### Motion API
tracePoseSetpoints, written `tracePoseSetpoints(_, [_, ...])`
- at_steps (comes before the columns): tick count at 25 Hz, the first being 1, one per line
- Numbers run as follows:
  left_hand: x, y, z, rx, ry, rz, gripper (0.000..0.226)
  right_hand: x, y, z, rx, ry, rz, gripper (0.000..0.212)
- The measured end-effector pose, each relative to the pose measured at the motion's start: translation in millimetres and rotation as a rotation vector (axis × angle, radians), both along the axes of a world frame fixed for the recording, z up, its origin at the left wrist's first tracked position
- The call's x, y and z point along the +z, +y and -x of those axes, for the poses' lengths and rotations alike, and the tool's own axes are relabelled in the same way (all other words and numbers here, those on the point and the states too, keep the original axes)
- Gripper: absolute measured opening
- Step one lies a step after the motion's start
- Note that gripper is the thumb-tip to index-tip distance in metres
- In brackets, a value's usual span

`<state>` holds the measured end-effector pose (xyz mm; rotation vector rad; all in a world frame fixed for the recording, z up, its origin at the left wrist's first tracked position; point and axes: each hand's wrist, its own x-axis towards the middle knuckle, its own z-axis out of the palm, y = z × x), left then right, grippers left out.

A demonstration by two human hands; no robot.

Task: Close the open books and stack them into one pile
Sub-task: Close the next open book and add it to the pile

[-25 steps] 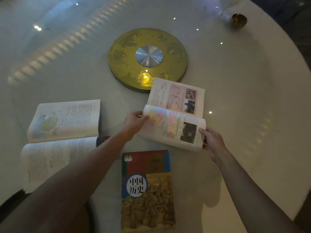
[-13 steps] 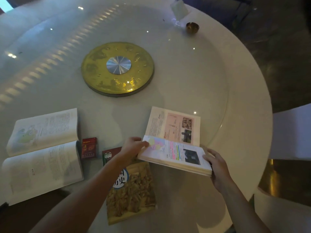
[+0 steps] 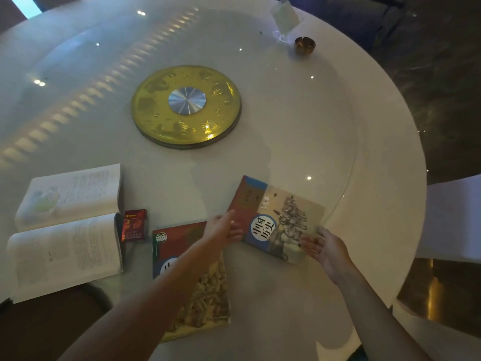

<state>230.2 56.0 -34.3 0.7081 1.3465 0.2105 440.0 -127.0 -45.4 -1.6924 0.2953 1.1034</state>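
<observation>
A closed book with a horse-and-rider cover (image 3: 279,217) lies at the right of the white round table. My left hand (image 3: 222,229) grips its left edge and my right hand (image 3: 322,250) holds its near right corner. A second closed book with a red and tan cover (image 3: 205,295) lies near the front edge, partly under my left forearm. At the far left a thick book (image 3: 67,225) lies open, pages up.
A red cigarette pack (image 3: 134,225) sits between the open book and the closed red book. A gold turntable disc (image 3: 186,106) marks the table's centre. A small brass bowl (image 3: 304,45) and a folded napkin (image 3: 285,15) stand far right. A white chair (image 3: 453,220) is beyond the right edge.
The book between my hands was open with pages showing; it is now shut, cover up. The view has swung left and back, showing more of the table.
</observation>
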Motion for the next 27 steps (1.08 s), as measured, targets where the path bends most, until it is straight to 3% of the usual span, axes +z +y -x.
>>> tracePoseSetpoints(2, [-13.8,-24.9,-9.1,-0.031,0.114,0.064,0.027,-6.2,11.5,-9.2,0.219,-0.138,0.152,0.038])
tracePoseSetpoints(4, [-23.6,-44.6,-17.2,-0.030,0.187,0.078,0.020,-6.5,23.4,-21.1,0.549,-0.509,0.410,0.039])
tracePoseSetpoints(6, [-27.4,-56.6,-23.6,0.009,0.213,0.089,0.015,-8.6,40.0,-31.8,0.786,-0.849,0.503,0.045])
tracePoseSetpoints(8, [-33.5,-62.5,-28.0,-0.002,0.207,0.088,0.013,-15.1,57.1,-39.2,0.990,-0.982,0.436,0.055])
tracePoseSetpoints(11, [-36.7,-61.5,-33.6,-0.037,0.195,0.049,0.032,-30.1,61.2,-41.6,1.179,-1.055,0.462,0.054])
tracePoseSetpoints(14, [-29.5,-54.3,-42.7,-0.063,0.190,-0.050,0.033,-38.6,34.5,-37.2,1.098,-1.011,0.509,0.044])
tracePoseSetpoints(19, [-38.3,-45.3,-49.2,-0.215,0.253,-0.143,0.039,-42.6,-24.7,8.8,0.623,-0.587,0.424,0.024])
tracePoseSetpoints(22, [-33.6,-45.4,-39.9,-0.338,0.301,-0.249,0.026,-41.2,-42.7,26.8,0.415,-0.339,0.310,0.022])
tracePoseSetpoints(24, [-28.3,-44.3,-34.0,-0.372,0.292,-0.275,0.021,-36.5,-41.2,28.2,0.382,-0.216,0.224,0.019])
tracePoseSetpoints(27, [-15.2,-39.8,-18.0,-0.316,0.250,-0.312,0.016,-22.0,-32.7,34.8,0.406,-0.212,0.161,0.019])
